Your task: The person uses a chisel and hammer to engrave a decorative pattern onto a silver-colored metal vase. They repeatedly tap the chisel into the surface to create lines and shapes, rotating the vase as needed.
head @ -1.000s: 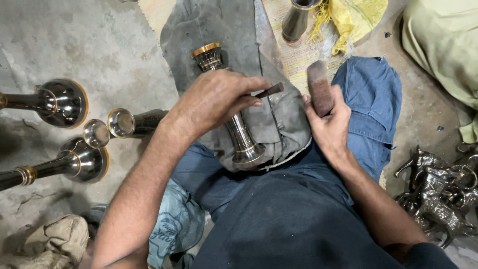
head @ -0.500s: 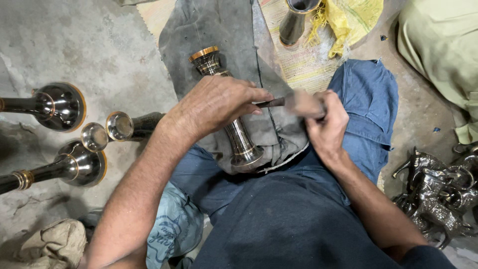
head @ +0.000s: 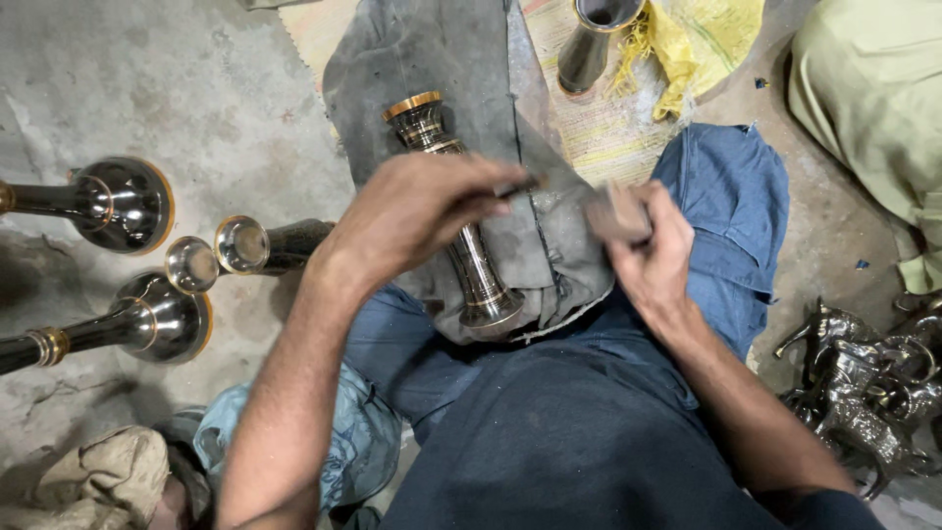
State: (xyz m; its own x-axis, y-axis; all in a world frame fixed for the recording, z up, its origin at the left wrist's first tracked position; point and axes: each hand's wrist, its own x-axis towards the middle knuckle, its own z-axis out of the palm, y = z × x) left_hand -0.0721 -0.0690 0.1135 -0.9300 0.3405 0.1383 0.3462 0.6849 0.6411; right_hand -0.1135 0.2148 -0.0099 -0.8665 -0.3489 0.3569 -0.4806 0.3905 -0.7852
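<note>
A dark metal vase [head: 461, 221] with a brass rim lies on a grey cloth [head: 432, 69] across my lap. My left hand [head: 417, 211] rests over its middle, pinching a thin dark chisel-like tool [head: 520, 186] against it. To the right, my right hand [head: 653, 250] grips a small brownish block-shaped mallet [head: 613, 211], blurred by motion, just right of the tool's end.
Several polished metal vases [head: 118, 201] lie on the concrete floor at left. Another metal cup [head: 594, 39] stands at top by a yellow sack [head: 711, 34]. Silver metal figurines [head: 868, 388] pile up at right. Another person's green garment [head: 873, 108] fills the upper right.
My right hand swung the mallet down from upright toward the tool's end, then drew slightly back to the right. The left hand stayed on the vase.
</note>
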